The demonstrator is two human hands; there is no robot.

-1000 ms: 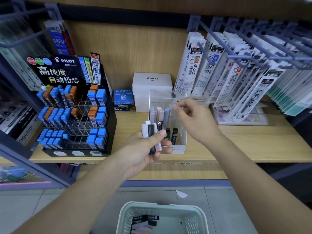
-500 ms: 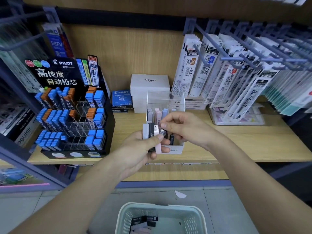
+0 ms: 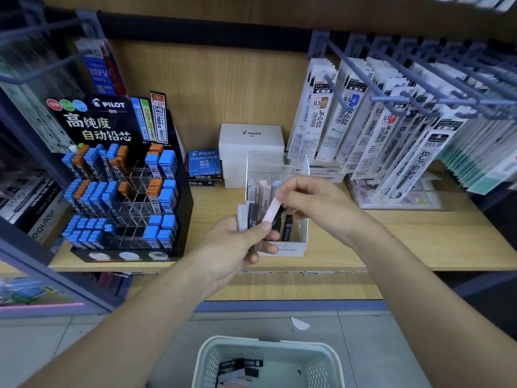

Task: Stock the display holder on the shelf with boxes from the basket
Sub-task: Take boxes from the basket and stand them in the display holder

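Right fingers (image 3: 292,189) pinching pink box (image 3: 270,207), left hand (image 3: 235,247) gripping boxes (image 3: 252,217)

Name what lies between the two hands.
Head view: a pink box, pinched by the right hand, its lower end at the boxes gripped by the left hand.

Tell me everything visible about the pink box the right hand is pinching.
The pink box is slim and long, pale pink, matt; no print is readable. It is tilted, upper end leaning right, pinched there by the right hand. Its lower end sits in the bunch held by the left hand, beside a black box, in front of the clear display holder.
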